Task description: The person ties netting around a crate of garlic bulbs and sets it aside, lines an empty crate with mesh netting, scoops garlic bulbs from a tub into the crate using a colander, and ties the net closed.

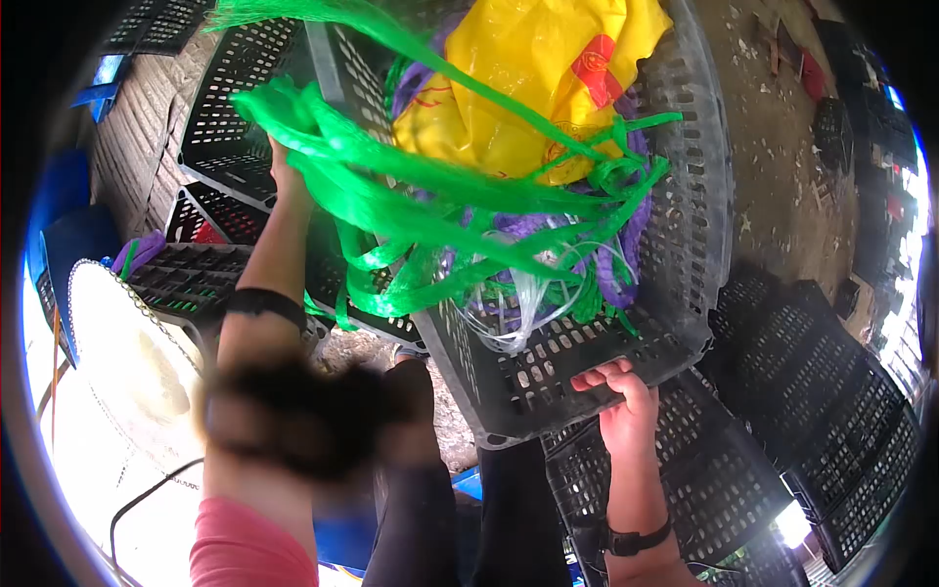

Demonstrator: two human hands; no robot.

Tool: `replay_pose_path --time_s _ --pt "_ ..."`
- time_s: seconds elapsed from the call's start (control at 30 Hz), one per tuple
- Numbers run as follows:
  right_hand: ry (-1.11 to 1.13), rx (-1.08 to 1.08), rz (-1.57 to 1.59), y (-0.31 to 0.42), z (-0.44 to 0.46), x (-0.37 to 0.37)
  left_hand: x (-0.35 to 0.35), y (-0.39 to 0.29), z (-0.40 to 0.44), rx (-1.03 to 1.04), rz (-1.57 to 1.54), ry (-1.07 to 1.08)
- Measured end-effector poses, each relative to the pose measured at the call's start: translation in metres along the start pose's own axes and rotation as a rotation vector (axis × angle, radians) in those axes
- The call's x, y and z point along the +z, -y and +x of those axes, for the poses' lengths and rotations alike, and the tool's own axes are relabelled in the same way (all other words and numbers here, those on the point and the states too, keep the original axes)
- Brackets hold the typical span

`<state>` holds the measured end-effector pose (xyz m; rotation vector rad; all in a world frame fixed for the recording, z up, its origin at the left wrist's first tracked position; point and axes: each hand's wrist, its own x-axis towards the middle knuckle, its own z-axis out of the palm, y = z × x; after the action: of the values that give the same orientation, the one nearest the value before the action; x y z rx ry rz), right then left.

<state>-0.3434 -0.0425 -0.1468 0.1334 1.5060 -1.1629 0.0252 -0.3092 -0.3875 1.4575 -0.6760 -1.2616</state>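
A black plastic crate [719,186] with slotted walls tilts in front of me. My right hand [626,396] grips its near rim, with the fingers curled over the edge. At the crate's left side, my left hand [286,176] is closed on a bundle of green plastic strips [391,166], which partly hides its fingers. The strips stretch from that hand across into the crate, some loose and curled. Inside the crate lie a yellow plastic bag [509,68] with red marks, purple netting [626,264] and clear plastic strands [528,293].
More black crates stand at the left [230,122] and lower right [792,362]. A white round object with a beaded rim [132,362] is at the left. Bare, littered ground [782,186] shows at the right. A blurred dark shape [293,411] covers part of my left arm.
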Motion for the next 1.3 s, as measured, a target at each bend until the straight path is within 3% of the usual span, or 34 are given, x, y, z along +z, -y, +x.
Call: replay_pose_path --time_s 0.03,0.07,0.13,0.17,0.23,0.27,0.3,0.37,0.4,0.47,0.5,0.53,0.6,0.63,0.67,0.73,0.8,0.83,0.87,0.93,1.0,1.07,1.2,1.3 --pt "0.012 -0.009 -0.001 0.000 0.001 0.000 0.003 0.008 0.010 -0.219 -0.239 -0.146" --pt "0.016 -0.009 0.009 0.000 0.000 0.002 -0.014 0.021 0.020 -0.179 -0.274 0.062" --pt "-0.003 -0.012 -0.009 0.001 -0.001 0.005 -0.028 0.017 0.028 -0.124 -0.422 0.116" --pt "0.000 -0.006 -0.001 0.000 -0.001 0.005 0.001 -0.038 -0.012 -0.114 -0.100 0.083" --pt "-0.019 -0.037 0.013 -0.001 -0.003 0.005 -0.007 -0.051 -0.022 -0.061 -0.004 0.023" --pt "-0.001 -0.038 0.037 -0.002 -0.003 0.005 -0.018 -0.047 -0.018 -0.130 -0.082 0.056" --pt "0.008 -0.039 0.043 -0.001 -0.006 0.006 0.017 -0.077 -0.046 -0.236 -0.267 -0.202" --pt "0.021 -0.062 0.013 0.000 -0.011 0.011 0.011 -0.089 -0.053 -0.252 -0.219 0.013" --pt "0.021 -0.070 0.015 -0.002 -0.011 0.009 0.029 -0.118 -0.063 -0.274 -0.241 -0.081" --pt "0.040 -0.090 0.005 -0.005 -0.013 0.008 0.079 -0.196 -0.101 -0.022 -0.161 0.006" --pt "0.053 -0.101 -0.009 -0.006 -0.013 0.008 0.099 -0.228 -0.113 -0.085 -0.402 -0.043" --pt "0.051 -0.115 -0.072 -0.008 -0.013 0.006 0.106 -0.245 -0.115 0.255 0.044 0.092" --pt "0.056 -0.136 -0.050 -0.013 -0.015 0.006 0.134 -0.270 -0.137 0.353 0.242 0.197" --pt "0.065 -0.152 -0.031 -0.014 -0.015 0.005 0.190 -0.286 -0.173 0.128 -0.013 0.182" --pt "0.061 -0.150 -0.035 -0.013 -0.017 0.006 0.215 -0.270 -0.182 0.075 -0.198 0.297" --pt "0.076 -0.155 -0.005 -0.009 -0.030 0.013 0.263 -0.256 -0.197 0.443 0.547 0.374" --pt "0.091 -0.171 0.075 0.000 -0.040 0.033 0.297 -0.244 -0.221 0.268 0.380 0.722" --pt "0.107 -0.168 0.071 0.006 -0.044 0.040 0.298 -0.240 -0.229 0.168 0.291 0.896" --pt "0.127 -0.192 0.046 0.012 -0.046 0.045 0.288 -0.237 -0.231 0.175 0.296 0.886" --pt "0.147 -0.214 0.065 0.023 -0.050 0.054 0.259 -0.238 -0.228 0.158 0.796 0.854" --pt "0.147 -0.237 0.042 0.034 -0.049 0.060 0.220 -0.248 -0.223 0.384 1.226 0.873" --pt "0.118 -0.235 0.002 0.044 -0.054 0.069 0.182 -0.252 -0.217 0.530 1.268 0.852" --pt "0.166 -0.182 -0.035 0.056 -0.061 0.067 0.138 -0.292 -0.222 0.630 1.001 0.892" --pt "0.153 -0.126 0.094 0.056 -0.076 0.103 0.112 -0.315 -0.248 0.747 0.499 0.677"
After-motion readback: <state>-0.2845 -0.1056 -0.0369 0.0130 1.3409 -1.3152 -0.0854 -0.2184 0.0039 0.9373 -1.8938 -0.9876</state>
